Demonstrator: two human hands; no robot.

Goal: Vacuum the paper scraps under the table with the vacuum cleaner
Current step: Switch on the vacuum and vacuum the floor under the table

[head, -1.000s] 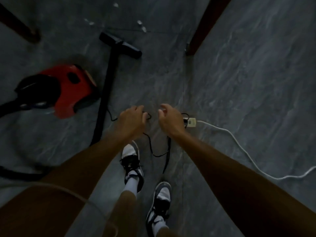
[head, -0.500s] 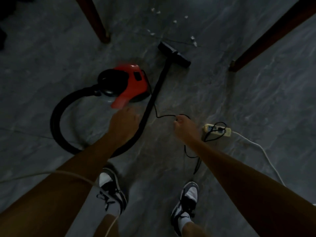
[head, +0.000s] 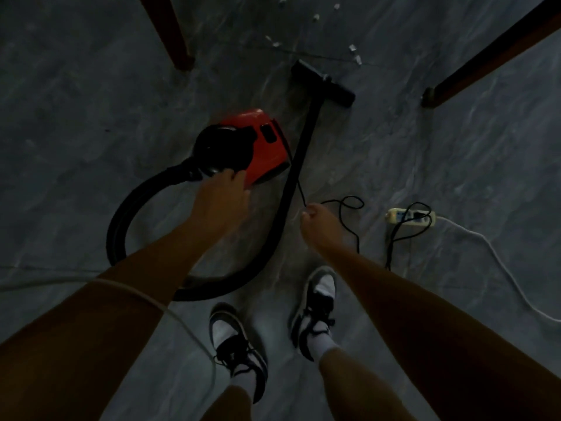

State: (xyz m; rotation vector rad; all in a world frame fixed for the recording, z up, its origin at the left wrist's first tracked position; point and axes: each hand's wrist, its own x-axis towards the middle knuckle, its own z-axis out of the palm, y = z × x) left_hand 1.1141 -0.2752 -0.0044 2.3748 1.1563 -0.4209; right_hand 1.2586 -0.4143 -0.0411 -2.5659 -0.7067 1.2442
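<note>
A red and black vacuum cleaner (head: pixel 261 144) sits on the grey floor. Its black hose (head: pixel 121 220) loops left and back round to a wand (head: pixel 300 159) ending in a black floor nozzle (head: pixel 323 83). Several white paper scraps (head: pixel 352 48) lie just beyond the nozzle, between the table legs. My left hand (head: pixel 220 199) reaches over the vacuum's near edge, fingers spread and touching its black front. My right hand (head: pixel 320 223) pinches the thin black power cord (head: pixel 299 189) that runs from the vacuum's body.
Two dark wooden table legs (head: pixel 174 34) (head: pixel 485 59) stand at the back. A white power strip (head: pixel 408 215) with a black plug and a white cable (head: pixel 498 265) lies on the right. My two sneakers (head: pixel 236 344) stand on the floor below.
The view has swung left and nearer to the vacuum. My left hand has moved forward from the wand onto the vacuum's body. My right hand still holds the cord, now drawn taut.
</note>
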